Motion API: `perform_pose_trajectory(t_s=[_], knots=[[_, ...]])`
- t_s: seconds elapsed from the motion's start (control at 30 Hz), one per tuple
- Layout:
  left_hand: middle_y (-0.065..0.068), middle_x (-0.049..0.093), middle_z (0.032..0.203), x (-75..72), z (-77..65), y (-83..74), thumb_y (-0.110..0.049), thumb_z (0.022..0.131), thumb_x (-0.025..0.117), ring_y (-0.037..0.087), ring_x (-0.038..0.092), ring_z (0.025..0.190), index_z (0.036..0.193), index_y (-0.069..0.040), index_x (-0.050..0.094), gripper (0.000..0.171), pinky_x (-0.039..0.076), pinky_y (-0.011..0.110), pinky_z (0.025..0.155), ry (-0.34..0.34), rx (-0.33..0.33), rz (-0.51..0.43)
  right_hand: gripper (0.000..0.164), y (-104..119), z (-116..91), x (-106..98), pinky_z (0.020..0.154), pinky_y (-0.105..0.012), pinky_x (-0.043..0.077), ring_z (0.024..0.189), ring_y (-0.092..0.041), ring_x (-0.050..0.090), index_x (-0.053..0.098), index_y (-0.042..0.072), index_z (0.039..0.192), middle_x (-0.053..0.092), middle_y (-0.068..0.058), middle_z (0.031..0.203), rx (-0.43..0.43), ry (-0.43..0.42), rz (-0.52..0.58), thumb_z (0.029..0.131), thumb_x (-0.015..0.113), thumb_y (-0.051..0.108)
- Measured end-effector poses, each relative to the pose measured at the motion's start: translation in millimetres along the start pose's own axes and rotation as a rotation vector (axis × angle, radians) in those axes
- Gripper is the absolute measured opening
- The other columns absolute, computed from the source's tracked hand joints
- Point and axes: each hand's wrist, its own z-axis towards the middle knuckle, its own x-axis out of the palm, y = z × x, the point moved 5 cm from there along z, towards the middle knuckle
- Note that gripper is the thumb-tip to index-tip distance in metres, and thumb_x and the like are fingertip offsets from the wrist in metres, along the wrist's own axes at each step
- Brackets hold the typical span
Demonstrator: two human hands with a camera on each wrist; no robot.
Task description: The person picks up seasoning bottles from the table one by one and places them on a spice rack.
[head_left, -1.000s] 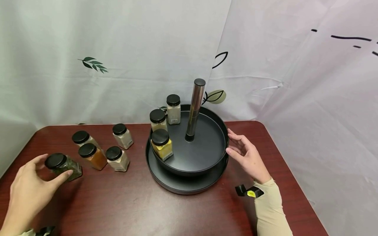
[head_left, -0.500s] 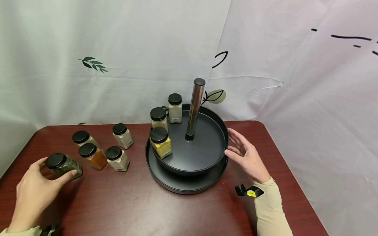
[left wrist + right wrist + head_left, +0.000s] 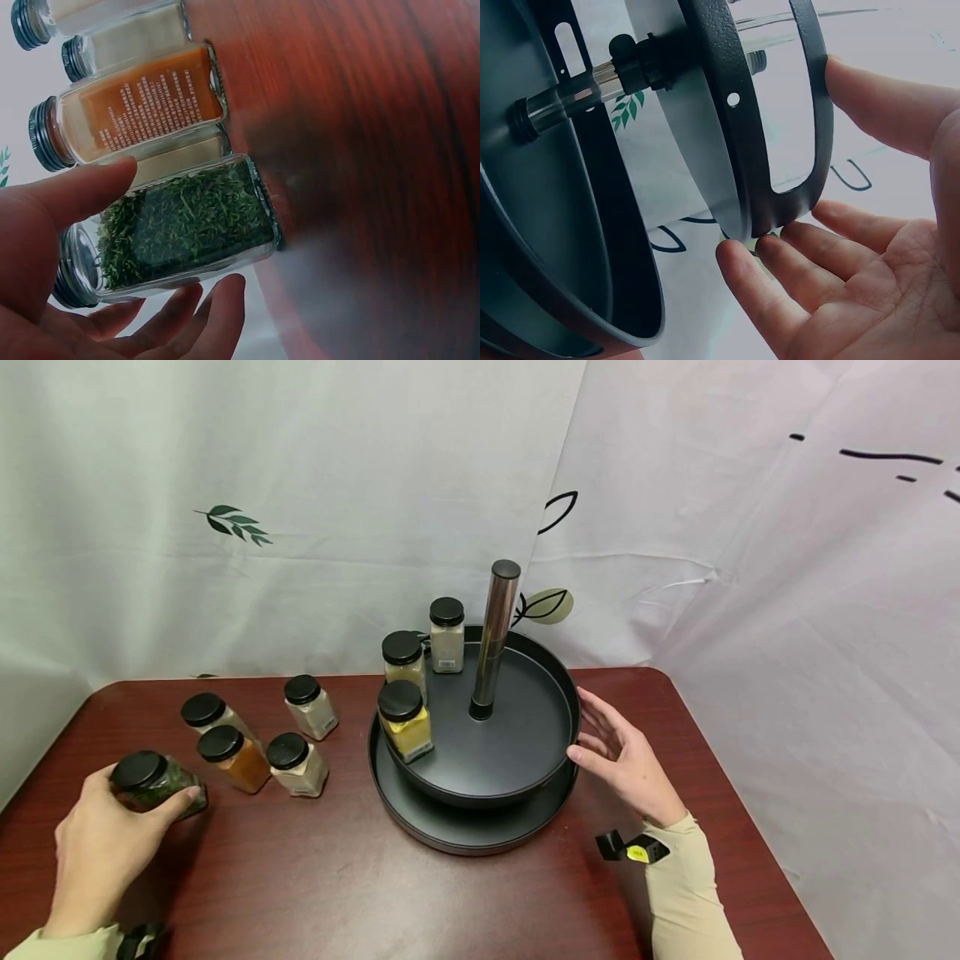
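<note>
My left hand [image 3: 112, 839] is around a square jar of dried green herbs [image 3: 161, 785] with a black lid, at the table's left. In the left wrist view, the thumb lies at the herb jar's upper edge and the other fingers are loosely bent along its lower side; firm contact is not plain. Centre right stands a black two-tier turntable rack [image 3: 510, 760] with a shiny central post [image 3: 495, 639]. My right hand [image 3: 622, 760] touches the upper tier's right side; in the right wrist view its thumb and fingertips meet the slotted wall [image 3: 739, 150].
Near the herb jar stand an orange spice jar [image 3: 243, 764] and several pale ones, including one pale jar [image 3: 300, 768] in front. On the upper tier's left are a yellow jar [image 3: 408, 731] and two pale jars. A white curtain [image 3: 337, 527] hangs behind the table [image 3: 337, 877].
My left hand has moved right and closer around the herb jar, which stays put. The upper tier has turned slightly clockwise seen from above, its jars shifting with it; my right thumb has slid a little.
</note>
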Motion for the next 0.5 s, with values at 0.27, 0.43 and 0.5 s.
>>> perform_pose_trajectory(t_s=[0.27,0.43,0.5], knots=[[0.045,0.045,0.131,1.6,0.4,2.2,-0.031,0.086,0.079,0.061,0.044,0.117,0.146,0.015,0.031,0.090,0.029,0.071,0.101,-0.009,-0.028,0.005,0.075,-1.5,0.2,0.8,0.105,-0.027,0.045,0.144,-0.027,0.038,0.034,0.008,0.157,0.035,-0.010,0.160,0.000,0.004,-0.002,0.092,0.070,-0.002],[0.045,0.048,0.129,0.7,0.2,0.2,-0.027,0.085,0.079,0.060,0.047,0.114,0.142,0.017,0.036,0.084,0.031,0.069,0.100,-0.031,-0.021,0.026,0.077,-0.3,0.5,1.7,0.106,-0.029,0.044,0.145,-0.027,0.037,0.032,0.009,0.158,0.033,-0.010,0.161,-0.001,0.019,0.001,0.092,0.070,-0.002],[0.044,0.049,0.129,0.2,0.0,0.2,-0.028,0.085,0.080,0.059,0.048,0.114,0.140,0.017,0.039,0.082,0.032,0.069,0.100,-0.036,-0.027,0.030,0.078,0.2,0.6,2.6,0.107,-0.029,0.043,0.145,-0.027,0.036,0.031,0.010,0.158,0.032,-0.008,0.162,0.003,0.028,0.004,0.092,0.070,-0.002]])
